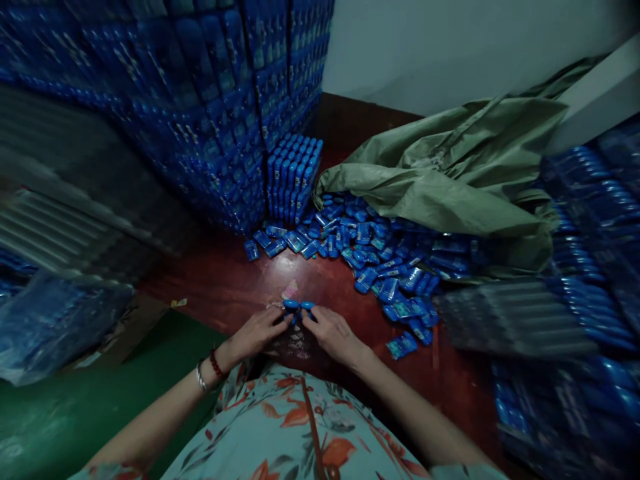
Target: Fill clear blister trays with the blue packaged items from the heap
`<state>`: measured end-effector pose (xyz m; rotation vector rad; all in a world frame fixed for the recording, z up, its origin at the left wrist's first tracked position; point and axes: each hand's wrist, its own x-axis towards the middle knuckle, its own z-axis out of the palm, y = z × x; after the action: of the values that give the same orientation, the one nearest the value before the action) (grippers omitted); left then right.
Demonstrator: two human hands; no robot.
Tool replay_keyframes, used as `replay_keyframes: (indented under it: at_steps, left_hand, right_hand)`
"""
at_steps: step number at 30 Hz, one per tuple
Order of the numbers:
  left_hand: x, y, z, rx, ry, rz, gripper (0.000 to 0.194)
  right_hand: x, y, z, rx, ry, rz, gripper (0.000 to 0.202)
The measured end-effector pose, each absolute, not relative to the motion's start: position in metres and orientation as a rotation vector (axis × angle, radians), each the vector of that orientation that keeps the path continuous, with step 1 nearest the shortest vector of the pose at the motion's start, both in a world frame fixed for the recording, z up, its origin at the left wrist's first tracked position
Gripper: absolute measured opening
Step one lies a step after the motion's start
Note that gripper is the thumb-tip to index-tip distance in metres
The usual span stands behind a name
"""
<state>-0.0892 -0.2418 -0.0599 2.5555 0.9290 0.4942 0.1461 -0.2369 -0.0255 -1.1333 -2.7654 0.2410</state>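
Low in front of me, at the table's near side, my left hand (257, 331) has its fingers closed around a small blue pack (290, 304). My right hand (334, 335) grips a second blue pack (307, 305) beside it, and the two packs nearly meet. My fingers cover most of both packs. Just beyond them lies a small pinkish-white scrap (291, 290) on the red tabletop (225, 280). A loose heap of similar blue packs (370, 247) spreads ahead and to the right.
Behind the heap stands a neat block of blue packs (293, 177). Tall wrapped stacks (200, 100) rise at the left. A green cloth sack (450, 160) lies partly over the heap. Grey ridged trays (510, 320) and more wrapped packs (565, 407) are at the right.
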Motion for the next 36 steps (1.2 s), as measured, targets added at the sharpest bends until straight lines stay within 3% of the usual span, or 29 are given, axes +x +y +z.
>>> replay_keyframes:
  at_steps: [8,13,17,21,26,31,36]
  left_hand:
    - [-0.082,-0.242,-0.059,2.523,0.945,0.524,0.039]
    - [-0.079,-0.242,-0.057,2.404,0.954,0.488,0.039]
    - [-0.077,-0.241,-0.060,2.402,0.972,0.493,0.037]
    - [-0.075,-0.241,-0.062,2.493,1.022,0.528,0.037]
    - [-0.070,-0.240,-0.046,2.656,1.232,0.457,0.034]
    - [-0.040,-0.223,-0.033,2.699,1.199,0.492,0.047]
    - [-0.008,-0.209,-0.047,2.762,1.180,0.247,0.048]
  right_hand:
    - [0.160,-0.219,-0.021,-1.099,-2.661,0.502,0.026]
    - [0.159,-0.164,-0.035,-1.598,-2.126,0.522,0.030]
    - [0.133,-0.122,-0.048,-1.915,-2.140,0.487,0.033]
    - [0.124,-0.115,-0.051,-1.949,-2.179,0.522,0.030]
    - [0.162,-0.161,-0.040,-1.872,-2.219,0.648,0.019]
    - [0.232,-0.267,-0.025,-1.750,-1.980,1.109,0.015]
    - [0.293,-0.379,-0.018,-2.117,-1.637,1.365,0.008]
